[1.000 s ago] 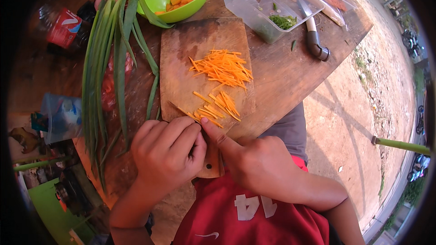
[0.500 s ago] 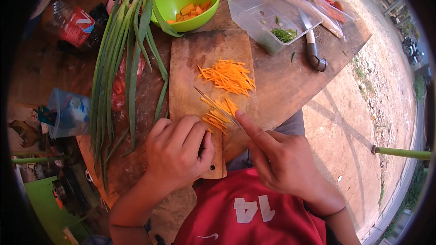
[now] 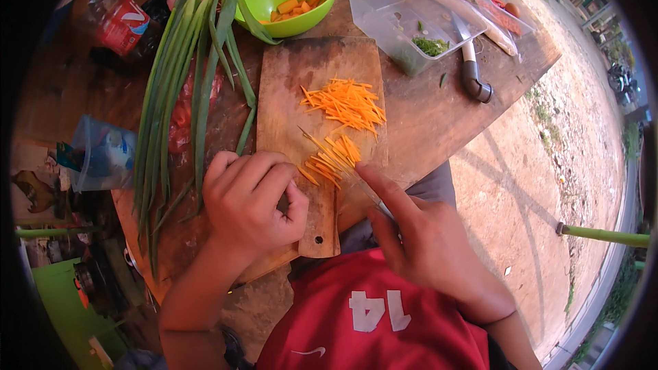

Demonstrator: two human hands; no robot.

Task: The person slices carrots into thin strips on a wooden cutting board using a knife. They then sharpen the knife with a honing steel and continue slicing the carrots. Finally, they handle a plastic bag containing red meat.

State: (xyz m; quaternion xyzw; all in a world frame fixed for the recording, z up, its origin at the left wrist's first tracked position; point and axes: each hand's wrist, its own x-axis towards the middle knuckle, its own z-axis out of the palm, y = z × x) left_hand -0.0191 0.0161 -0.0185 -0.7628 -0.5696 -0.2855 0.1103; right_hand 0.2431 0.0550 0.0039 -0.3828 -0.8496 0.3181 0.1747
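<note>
A knife point(image 3: 375, 201) is gripped in my right hand point(image 3: 435, 243), the index finger stretched along the blade's spine. Its thin blade slants up and left over a small bunch of cut orange strips, probably carrot point(image 3: 346, 149), on the wooden cutting board point(image 3: 295, 65). A larger heap of fine orange strips point(image 3: 349, 104) lies farther up the board. My left hand point(image 3: 255, 195) is curled beside the board's left edge, left of the small bunch, and I see nothing in its fingers. One loose strip lies between that hand and the bunch.
Long green onions point(image 3: 178, 96) lie left of the board. Behind it stands a green bowl point(image 3: 322, 20) with orange chunks. A clear plastic container point(image 3: 370, 10) with chopped greens and a peeler-like tool with a grey handle point(image 3: 473, 82) are at right. A bottle point(image 3: 120, 24) is far left.
My left hand has drawn back left, away from the strips, uncovering a loose one. The knife has stayed over the small bunch, and the view has shifted slightly.
</note>
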